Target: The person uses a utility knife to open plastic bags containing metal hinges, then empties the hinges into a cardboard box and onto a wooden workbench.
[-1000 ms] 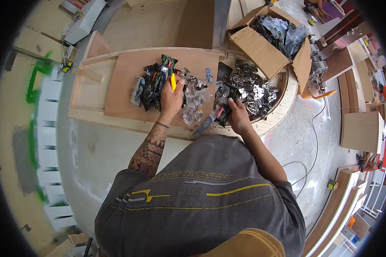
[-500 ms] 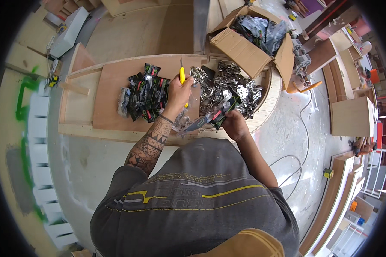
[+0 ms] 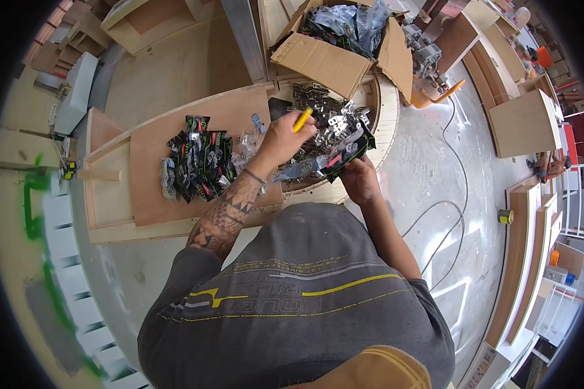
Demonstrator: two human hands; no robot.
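Grey flooring (image 3: 422,159) surrounds a pale wooden framework with a rounded end (image 3: 389,126). Over its near edge, the right hand (image 3: 362,181) grips a black-and-clear plastic packet (image 3: 355,150); at its 10 o'clock, the left hand (image 3: 284,139) clasps a slim yellow-handled tool (image 3: 302,120). Shiny metal fittings (image 3: 339,122) heap toward 11, other black packets (image 3: 207,152) toward 9, an open brown cardboard box (image 3: 318,63) at 12.

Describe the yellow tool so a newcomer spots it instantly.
Start at the wooden frame with the rounded right end, just beyond the grey shirt. At that end, by the heap of metal parts, find the left hand; the tool pokes out of its grip. It's slim and bright yellow, unlike the silvery parts and mostly black packets nearby.
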